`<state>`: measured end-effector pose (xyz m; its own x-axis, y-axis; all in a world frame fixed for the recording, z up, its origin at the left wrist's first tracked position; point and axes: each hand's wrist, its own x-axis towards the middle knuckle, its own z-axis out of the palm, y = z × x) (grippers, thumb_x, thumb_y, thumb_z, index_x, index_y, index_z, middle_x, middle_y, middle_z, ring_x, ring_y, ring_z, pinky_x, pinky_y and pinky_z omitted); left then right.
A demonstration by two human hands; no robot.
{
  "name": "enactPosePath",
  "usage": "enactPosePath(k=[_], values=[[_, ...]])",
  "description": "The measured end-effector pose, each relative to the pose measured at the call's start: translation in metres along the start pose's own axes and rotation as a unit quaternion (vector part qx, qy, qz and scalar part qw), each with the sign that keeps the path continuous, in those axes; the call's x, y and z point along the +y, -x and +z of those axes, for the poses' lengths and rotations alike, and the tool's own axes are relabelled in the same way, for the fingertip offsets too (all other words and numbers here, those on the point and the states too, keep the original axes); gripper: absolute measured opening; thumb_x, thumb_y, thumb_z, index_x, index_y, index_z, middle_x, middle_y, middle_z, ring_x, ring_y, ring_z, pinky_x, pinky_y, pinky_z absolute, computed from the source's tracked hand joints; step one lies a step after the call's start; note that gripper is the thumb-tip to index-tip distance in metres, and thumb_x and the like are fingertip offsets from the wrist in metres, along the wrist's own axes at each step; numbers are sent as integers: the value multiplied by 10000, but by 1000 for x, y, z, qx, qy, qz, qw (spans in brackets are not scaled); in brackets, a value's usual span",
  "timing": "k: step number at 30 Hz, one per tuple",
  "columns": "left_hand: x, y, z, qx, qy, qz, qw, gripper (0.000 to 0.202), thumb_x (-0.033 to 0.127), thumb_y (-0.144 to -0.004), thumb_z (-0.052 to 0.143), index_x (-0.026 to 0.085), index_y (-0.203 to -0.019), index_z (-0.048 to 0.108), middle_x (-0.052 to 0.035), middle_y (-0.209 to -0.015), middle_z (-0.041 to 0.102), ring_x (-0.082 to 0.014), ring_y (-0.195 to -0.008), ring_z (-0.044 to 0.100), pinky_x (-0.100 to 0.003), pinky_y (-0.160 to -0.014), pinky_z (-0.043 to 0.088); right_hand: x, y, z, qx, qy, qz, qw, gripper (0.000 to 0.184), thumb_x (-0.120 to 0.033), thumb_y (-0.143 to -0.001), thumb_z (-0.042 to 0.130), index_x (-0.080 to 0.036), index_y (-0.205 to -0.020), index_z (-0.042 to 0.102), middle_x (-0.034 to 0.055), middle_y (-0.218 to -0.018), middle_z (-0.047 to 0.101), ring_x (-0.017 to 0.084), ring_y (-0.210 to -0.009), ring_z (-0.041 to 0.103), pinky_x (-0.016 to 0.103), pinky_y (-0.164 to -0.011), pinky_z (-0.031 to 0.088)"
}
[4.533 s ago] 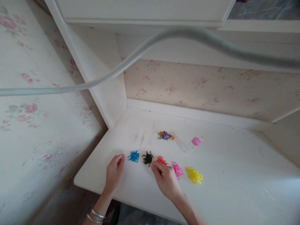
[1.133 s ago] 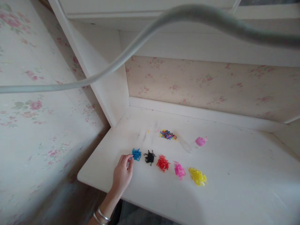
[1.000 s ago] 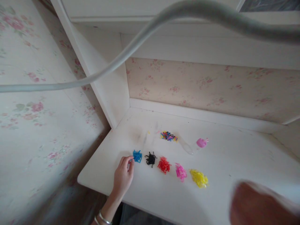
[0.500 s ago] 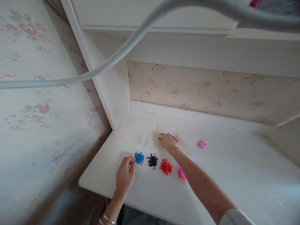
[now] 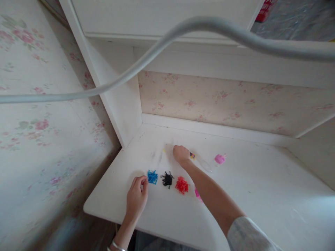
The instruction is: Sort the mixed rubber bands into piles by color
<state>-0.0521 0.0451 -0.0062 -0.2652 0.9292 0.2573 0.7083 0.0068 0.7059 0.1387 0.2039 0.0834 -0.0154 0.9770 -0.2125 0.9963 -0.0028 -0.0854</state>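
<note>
My left hand (image 5: 137, 197) rests at the desk's left, thumb and fingers pinched together beside a pile of short blue strips (image 5: 152, 177). Whatever the pinch holds, if anything, is hidden. Farther back, my right hand (image 5: 181, 154) is closed, its fingertips turned out of sight. Just right of it lies a clear, elongated container or bag (image 5: 205, 164), with small yellow, black and orange pieces (image 5: 192, 156) at its near-hand end. Piles of black strips (image 5: 167, 179) and red strips (image 5: 182, 185) follow the blue one. The right forearm partly covers a pink pile (image 5: 198, 194).
A small pink object (image 5: 220, 159) lies right of the clear container. A yellow speck (image 5: 164, 150) is left of my right hand. The white desk (image 5: 248, 212) meets a side panel (image 5: 115, 97) at left. A pale cable (image 5: 146, 59) crosses the upper view.
My right hand has closed from spread fingers and uncovered more of the coloured pieces. My left hand keeps its pinch by the blue strips. The whole view has shifted slightly.
</note>
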Motion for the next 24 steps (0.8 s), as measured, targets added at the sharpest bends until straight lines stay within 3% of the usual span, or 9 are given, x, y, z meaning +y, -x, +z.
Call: enactPosePath(k=[3,7,9,12,15,18,24], values=[[1,0,-1,-2,-1,-2,1000,274,405,-895,419,211,-942,607,-42,-908,633,-166,-725,589,-313,-706,475,10,14,-8,47,-42,-19,998,355,-334,-966,359,-200,-1063,673,119,-1016,682,215,-943,637,296,-775,463],[3,1,-2,-7,-9,1,1000,281,407,-890,417,213,-937,615,-41,-897,641,-166,-707,586,-305,-679,476,42,61,-9,95,-99,-40,990,427,-411,-968,292,-277,-1072,684,25,-944,714,154,-859,649,206,-703,437],[4,1,-2,-9,-16,3,1000,280,409,-886,421,216,-939,617,-36,-891,643,-165,-708,590,-301,-678,480,65,91,-1,105,-132,-41,985,473,-456,-961,274,-261,-1097,682,-4,-796,713,132,-726,646,182,-602,421],[4,1,-2,-12,-25,5,1000,287,420,-880,427,217,-945,619,-33,-875,646,-162,-691,595,-295,-667,490,101,134,20,112,-287,-10,951,511,-536,-917,335,-219,-1115,683,-29,-646,682,137,-564,617,191,-488,398],[3,1,-1,-15,-32,1,999,286,428,-874,437,219,-939,622,-26,-875,647,-151,-668,595,-280,-646,494,128,160,44,109,-345,15,932,432,-508,-893,407,-250,-1055,714,-18,-826,733,170,-727,669,210,-617,474],[5,1,0,-12,-39,4,999,278,429,-872,444,223,-934,621,-15,-887,646,-140,-668,592,-269,-651,492,141,171,62,116,-333,26,935,369,-464,-891,427,-283,-985,734,-6,-974,727,193,-889,672,241,-774,486],[5,4,-1,4,-31,15,999,288,434,-876,442,213,-929,619,-24,-867,640,-146,-687,591,-269,-659,490,149,175,70,127,-306,47,942,378,-466,-891,411,-284,-990,727,11,-1007,720,212,-930,669,268,-803,488]])
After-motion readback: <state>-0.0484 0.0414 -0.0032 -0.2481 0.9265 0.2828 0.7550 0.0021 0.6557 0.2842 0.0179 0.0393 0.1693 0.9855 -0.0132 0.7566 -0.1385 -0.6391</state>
